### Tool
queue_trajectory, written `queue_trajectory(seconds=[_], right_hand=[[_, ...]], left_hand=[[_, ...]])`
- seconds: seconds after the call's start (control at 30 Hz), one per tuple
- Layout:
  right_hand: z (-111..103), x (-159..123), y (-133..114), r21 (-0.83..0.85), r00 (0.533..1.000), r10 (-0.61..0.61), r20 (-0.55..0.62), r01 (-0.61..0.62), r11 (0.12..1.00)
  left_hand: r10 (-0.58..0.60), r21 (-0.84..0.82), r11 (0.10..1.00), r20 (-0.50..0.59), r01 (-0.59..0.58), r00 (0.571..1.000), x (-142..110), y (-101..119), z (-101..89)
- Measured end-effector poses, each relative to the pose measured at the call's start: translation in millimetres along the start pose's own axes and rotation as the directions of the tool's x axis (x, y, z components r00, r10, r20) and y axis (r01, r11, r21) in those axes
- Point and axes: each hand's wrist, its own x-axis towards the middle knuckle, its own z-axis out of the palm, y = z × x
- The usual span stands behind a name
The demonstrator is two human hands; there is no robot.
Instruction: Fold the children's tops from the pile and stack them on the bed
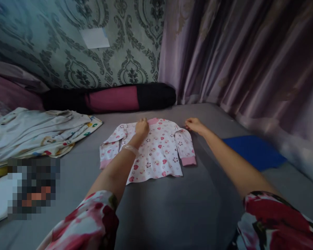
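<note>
White long-sleeved shirt (156, 149), pink cuffs (189, 160), red hearts (164, 161), flowers (148, 165), hands (142, 127) apart, grip unclear

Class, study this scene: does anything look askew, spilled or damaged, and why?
Nothing looks spilled or damaged. The patterned cloth at left lies rumpled, unlike the spread-out shirt. The white sheet on the wall seems tilted, though the lens may exaggerate that.

Grey bedding (172, 211) | printed shirt (156, 152) | blue item (253, 151) | black-pink roll (112, 99) | rumpled cloth (39, 128)
</note>
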Motion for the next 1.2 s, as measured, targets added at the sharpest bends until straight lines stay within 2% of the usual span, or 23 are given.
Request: queue_trajectory(seconds=[0.17,0.3,0.37,0.5,0.63,0.73,0.83,0.93,1.03,1.1,1.13,1.17,1.2], right_hand=[[-19,-48,35,-0.04,0.993,0.106,0.042,-0.105,0.994],[-17,-63,40,-0.111,0.967,0.195,0.163,-0.179,0.978],[-14,-66,40,-0.176,0.957,0.2,0.209,-0.165,0.97],[-6,-67,42,-0.236,0.967,0.056,0.25,0.004,0.972],[-1,-68,37,-0.196,0.944,-0.047,0.327,0.116,0.974],[-1,-67,27,-0.241,0.947,-0.038,0.319,0.119,0.963],[-11,-57,17,-0.296,0.948,0.014,0.317,0.086,0.951],[-32,-38,10,-0.405,0.973,0.004,0.232,0.093,0.909],[-54,-27,5,-0.546,0.994,-0.112,-0.009,0.089,0.833],[-61,-30,3,-0.626,0.94,-0.295,-0.169,0.129,0.769],[-60,-34,4,-0.666,0.903,-0.376,-0.207,0.152,0.73],[-57,-40,5,-0.703,0.877,-0.434,-0.207,0.175,0.689],[-51,-47,8,-0.735,0.869,-0.464,-0.172,0.2,0.647]], left_hand=[[0.237,-0.165,0.959,0.021,-0.23,0.971,-3,47,13.1],[0.319,-0.286,0.906,-0.022,-0.312,0.948,-3,79,30.7],[0.33,-0.322,0.886,-0.066,-0.333,0.942,-4,89,40.0],[0.298,-0.372,0.866,-0.156,-0.335,0.942,-5,97,55.1],[0.275,-0.396,0.857,-0.192,-0.331,0.942,-5,96,59.4],[0.291,-0.369,0.866,-0.173,-0.336,0.941,-7,96,55.5],[0.298,-0.335,0.883,-0.14,-0.328,0.944,-9,99,50.1],[0.296,-0.311,0.897,-0.107,-0.315,0.949,-12,100,47.6],[0.288,-0.294,0.908,-0.082,-0.299,0.954,-13,99,47.9],[0.291,-0.286,0.91,-0.074,-0.3,0.954,-14,99,48.5],[0.295,-0.284,0.91,-0.073,-0.303,0.953,-14,99,48.7],[0.297,-0.281,0.91,-0.071,-0.305,0.952,-14,99,48.8],[0.298,-0.278,0.911,-0.069,-0.305,0.952,-14,99,48.9]])
